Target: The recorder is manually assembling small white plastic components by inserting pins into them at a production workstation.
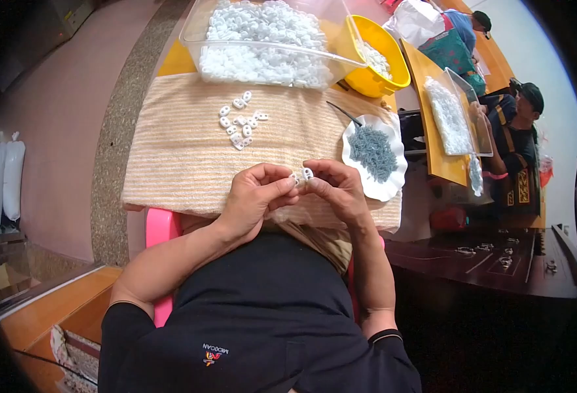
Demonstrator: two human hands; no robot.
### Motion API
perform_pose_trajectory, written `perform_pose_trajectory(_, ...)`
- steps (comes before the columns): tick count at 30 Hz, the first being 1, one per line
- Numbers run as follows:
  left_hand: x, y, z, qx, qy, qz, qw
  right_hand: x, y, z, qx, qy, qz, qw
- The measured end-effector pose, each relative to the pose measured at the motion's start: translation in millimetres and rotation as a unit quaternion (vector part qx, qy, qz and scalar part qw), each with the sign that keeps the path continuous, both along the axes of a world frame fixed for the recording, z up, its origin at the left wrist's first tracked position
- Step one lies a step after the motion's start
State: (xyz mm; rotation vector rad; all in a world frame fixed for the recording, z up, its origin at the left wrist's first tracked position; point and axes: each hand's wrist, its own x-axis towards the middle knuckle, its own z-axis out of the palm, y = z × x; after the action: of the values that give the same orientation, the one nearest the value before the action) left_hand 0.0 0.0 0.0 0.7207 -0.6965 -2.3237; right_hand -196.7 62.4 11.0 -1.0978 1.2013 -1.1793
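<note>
My left hand (255, 196) and my right hand (341, 190) meet at the towel's front edge, fingertips almost touching. Between the right thumb and fingers is a small white oval plastic piece (307, 173) with holes. The left thumb and forefinger pinch another small white plastic piece (295, 177), mostly covered by the fingers. Several like pieces with two holes, a loose group of white plastic pieces (238, 103), lie on the striped towel (183, 144) beyond my left hand. Right of my right hand stands a white scalloped plate (388, 190) heaped with short grey-blue slivers (373, 154).
A clear plastic bin (269, 46) full of white pieces stands at the towel's far edge. Beside it is a yellow basin (396, 56). A dark thin tool (342, 112) rests against the plate. At right, a person (514, 124) sits by another clear bin (462, 92).
</note>
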Motion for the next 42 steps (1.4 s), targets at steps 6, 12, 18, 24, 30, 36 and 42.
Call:
perform_pose_trajectory(6,2.1,-0.6,0.0,0.005,-0.003,-0.001,1.0,3.2,0.1,-0.7,-0.003,-0.011,-0.003,1.0)
perform_pose_trajectory(12,1.8,-0.8,-0.4,0.002,-0.006,0.0,1.0,2.3,0.2,-3.0,-0.002,-0.02,-0.007,1.0)
perform_pose_trajectory(18,0.9,-0.7,-0.5,0.001,-0.006,-0.001,1.0,2.3,0.3,-3.0,-0.002,-0.025,-0.01,1.0)
perform_pose_trajectory(24,0.5,-0.8,-0.2,-0.006,-0.007,-0.007,1.0,5.2,-1.0,-0.1,-0.006,-0.033,-0.002,0.999)
perform_pose_trajectory(30,-0.1,-0.9,-1.9,-0.011,-0.006,-0.015,1.0,9.0,-1.5,1.9,-0.013,-0.001,0.001,1.0)
perform_pose_trajectory(36,-1.5,-0.7,-1.5,-0.016,-0.003,-0.019,1.0,7.3,-0.7,3.8,-0.022,0.004,0.009,1.0)
perform_pose_trajectory(42,-1.5,-0.5,-2.1,-0.007,0.011,-0.04,0.999,9.2,2.4,10.7,-0.005,-0.047,0.008,0.999)
